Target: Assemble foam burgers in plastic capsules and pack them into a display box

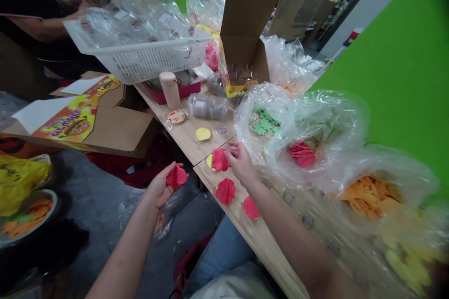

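Note:
My left hand (160, 188), off the table's near edge, has its fingers closed around some red wavy-edged pieces (176, 176). Over the wooden table (196, 152), my right hand (242, 162) pinches a red wavy-edged piece (220, 160) on top of a yellow disc (209, 162). Closer to me lie a red-topped stack (225, 191) and another red piece (250, 207), partly behind my right forearm. Beyond the right hand sits a bare yellow disc (203, 134), with a small grey piece (222, 130) beside it.
Open plastic bags hold green pieces (265, 122), red pieces (302, 153), orange pieces (372, 195) and yellow pieces (409, 266). A bottle (170, 89), plastic jars (207, 106), a printed carton (242, 74) and a white basket (150, 58) stand farther back. Another person's arm (52, 28) is upper left.

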Available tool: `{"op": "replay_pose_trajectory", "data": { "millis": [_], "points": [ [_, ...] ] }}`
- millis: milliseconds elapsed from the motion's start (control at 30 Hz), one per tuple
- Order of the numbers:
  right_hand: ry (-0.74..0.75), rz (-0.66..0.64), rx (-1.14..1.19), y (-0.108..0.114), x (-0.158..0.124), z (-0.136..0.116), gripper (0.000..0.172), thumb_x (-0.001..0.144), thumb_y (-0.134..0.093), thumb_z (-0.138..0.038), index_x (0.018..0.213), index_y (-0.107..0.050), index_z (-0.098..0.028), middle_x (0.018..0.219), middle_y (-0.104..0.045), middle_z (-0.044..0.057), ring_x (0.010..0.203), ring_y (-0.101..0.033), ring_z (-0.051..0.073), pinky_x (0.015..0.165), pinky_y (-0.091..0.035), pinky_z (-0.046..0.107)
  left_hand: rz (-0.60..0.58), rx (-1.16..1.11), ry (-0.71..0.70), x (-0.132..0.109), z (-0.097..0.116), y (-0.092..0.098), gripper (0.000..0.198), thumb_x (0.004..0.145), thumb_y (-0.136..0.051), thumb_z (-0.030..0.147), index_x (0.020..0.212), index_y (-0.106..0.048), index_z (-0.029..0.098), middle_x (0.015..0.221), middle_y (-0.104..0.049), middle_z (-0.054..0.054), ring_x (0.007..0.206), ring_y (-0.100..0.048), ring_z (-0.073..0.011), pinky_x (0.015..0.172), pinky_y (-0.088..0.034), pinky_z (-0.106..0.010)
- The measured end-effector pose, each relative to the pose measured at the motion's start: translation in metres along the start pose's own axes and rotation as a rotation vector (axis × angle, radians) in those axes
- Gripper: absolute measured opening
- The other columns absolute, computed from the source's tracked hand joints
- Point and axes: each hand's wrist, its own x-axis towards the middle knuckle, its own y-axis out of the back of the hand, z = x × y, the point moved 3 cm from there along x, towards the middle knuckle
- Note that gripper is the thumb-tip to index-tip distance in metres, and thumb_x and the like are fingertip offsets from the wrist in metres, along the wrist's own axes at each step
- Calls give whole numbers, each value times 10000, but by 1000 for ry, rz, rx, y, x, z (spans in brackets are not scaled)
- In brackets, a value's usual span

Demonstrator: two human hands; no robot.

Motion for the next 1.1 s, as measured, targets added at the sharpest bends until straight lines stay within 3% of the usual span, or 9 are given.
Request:
{"op": "replay_pose_trajectory", "data": {
  "millis": [67,167,267,400,467,567,767,967,1100],
  "points": [
    [-47,-43,14,-7,15,10,268,738,-564,-295,965,-508,-165,645,-558,-39,562,-519,100,513,-398,208,-75,124,-65,-5,0,-7,264,781,-583,335,935,-598,121,598,-556,8,445,-501,-74,419,-397,-166],
    [-67,-80,-10,-18,25,23,208,727,-566,-256,913,-514,-179,627,-546,-49,560,-518,92,513,-393,196,-156,490,-302,-12,3,-23,425,728,-629,403,1076,-578,165,585,-498,42,447,-428,-61,401,-320,-150],
    [-66,-120,-21,-24,24,28,194,719,-578,-234,901,-524,-191,620,-552,-53,562,-520,87,522,-393,190,-173,779,-494,-14,5,-37,554,720,-617,425,1215,-508,200,768,-595,-10,601,-526,-117,542,-423,-208],
    [-141,-246,101,-28,23,24,243,758,-554,-302,967,-522,-182,663,-585,-34,537,-529,87,487,-384,190,-207,890,-622,-11,11,-44,575,765,-553,439,1268,-442,184,1142,-567,-83,887,-569,-186,789,-446,-289],
    [-91,-216,-9,-26,25,22,211,770,-549,-289,950,-535,-181,655,-584,-35,550,-532,91,504,-386,194,-171,912,-644,-9,12,-43,572,781,-533,443,1274,-421,177,1241,-510,-93,955,-557,-189,844,-426,-295],
    [55,-132,-374,-22,27,25,127,774,-556,-232,894,-564,-191,686,-596,-23,636,-550,112,585,-401,217,-150,1015,-646,-8,9,-41,588,791,-514,452,1304,-386,196,1237,-526,-80,920,-576,-182,840,-426,-294],
    [325,-33,-960,-21,17,26,146,849,-466,-221,929,-584,-192,847,-607,62,878,-521,187,768,-393,288,-290,1351,-697,-18,3,-53,550,828,-453,427,1342,-364,250,1203,-577,-49,968,-590,-200,821,-424,-277],
    [326,18,-1100,-13,10,24,157,854,-470,-257,920,-587,-175,960,-564,103,959,-468,222,812,-392,324,-248,1751,-726,-13,6,-67,571,825,-472,421,1361,-324,286,1079,-637,-63,950,-600,-223,727,-423,-266],
    [338,5,-1135,-1,-8,21,232,887,-411,-306,973,-589,-186,1003,-570,106,982,-473,228,837,-394,348,-304,1852,-735,-8,6,-68,647,823,-480,425,1398,-221,281,1042,-645,-67,910,-609,-220,695,-418,-257]
  ]
}}
